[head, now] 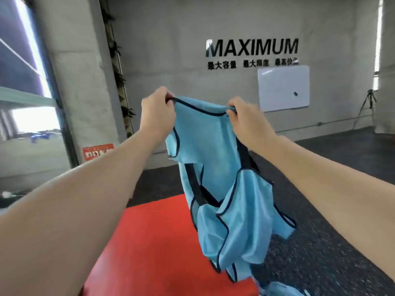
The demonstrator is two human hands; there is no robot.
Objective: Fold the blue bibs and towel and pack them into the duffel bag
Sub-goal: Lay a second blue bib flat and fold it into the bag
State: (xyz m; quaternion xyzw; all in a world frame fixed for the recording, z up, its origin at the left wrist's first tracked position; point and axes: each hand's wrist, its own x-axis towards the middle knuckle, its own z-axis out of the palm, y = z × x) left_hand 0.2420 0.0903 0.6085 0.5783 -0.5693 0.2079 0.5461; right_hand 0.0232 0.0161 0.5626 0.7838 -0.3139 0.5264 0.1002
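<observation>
left hand (157, 112) and right hand (243, 118) both raised at chest height, fingers curled and pinched on the top edge of a blue bib (215, 184), one at each end. bib hanging in the air, crumpled, dark trim twisted, lower part doubled over itself above the red mat (154, 242). more blue cloth (282, 290) at the bottom edge, on the floor beside the mat; bib or towel, cannot tell. duffel bag not in view. folding not yet begun, likely shaking out first.

risks: layers tangled, so a fold made now probably comes out lopsided. thin slippery fabric, pinch grip only at the hem, could slide out of one hand. hanging tail might drag onto the dark floor (320, 231) instead of the mat.
</observation>
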